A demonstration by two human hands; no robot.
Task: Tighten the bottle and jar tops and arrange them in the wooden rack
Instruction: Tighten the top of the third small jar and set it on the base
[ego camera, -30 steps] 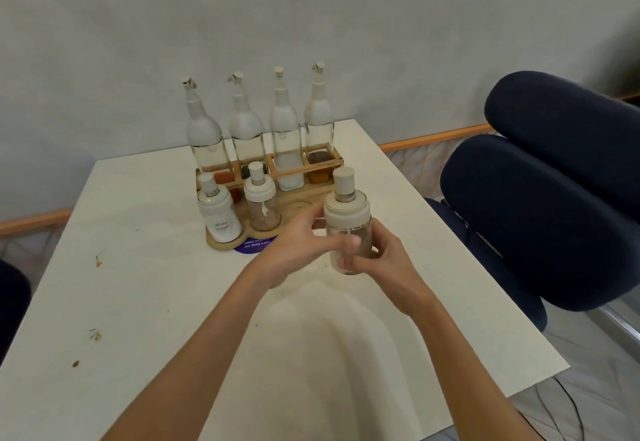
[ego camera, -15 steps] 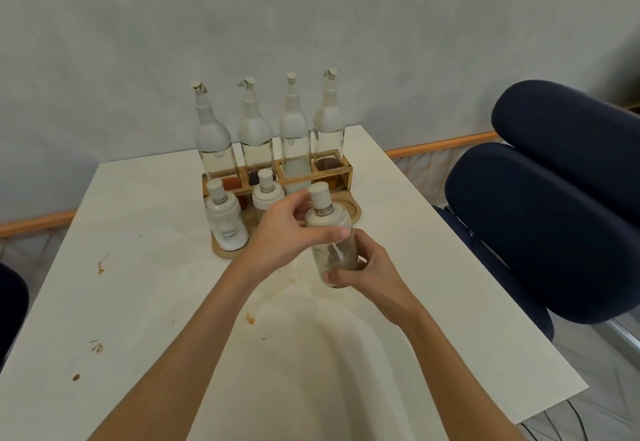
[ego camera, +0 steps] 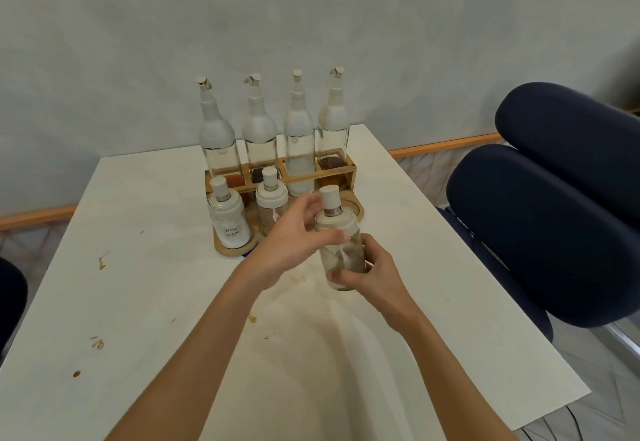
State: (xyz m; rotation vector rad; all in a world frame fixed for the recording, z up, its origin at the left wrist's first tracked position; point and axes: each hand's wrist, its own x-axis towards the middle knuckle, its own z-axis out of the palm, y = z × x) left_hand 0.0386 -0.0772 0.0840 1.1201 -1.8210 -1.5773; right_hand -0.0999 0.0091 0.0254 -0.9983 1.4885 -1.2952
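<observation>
Clear glass jar with a cream knobbed lid [ego camera: 342, 256] is held nearly upright over the white bench [ego camera: 138, 302], knob up and leaning slightly left, just before the wooden rack [ego camera: 350, 177]. Of the hands, the right hand [ego camera: 374, 278] grips its lower body; the left hand [ego camera: 291, 239] curls round its lid.

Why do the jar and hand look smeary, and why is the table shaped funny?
Head view: the clear glass jar with the cream lid and the left hand are motion-blurred; the white table splays because of the wide-angle lens; soft light leaves only faint arm shadows on it.
</observation>
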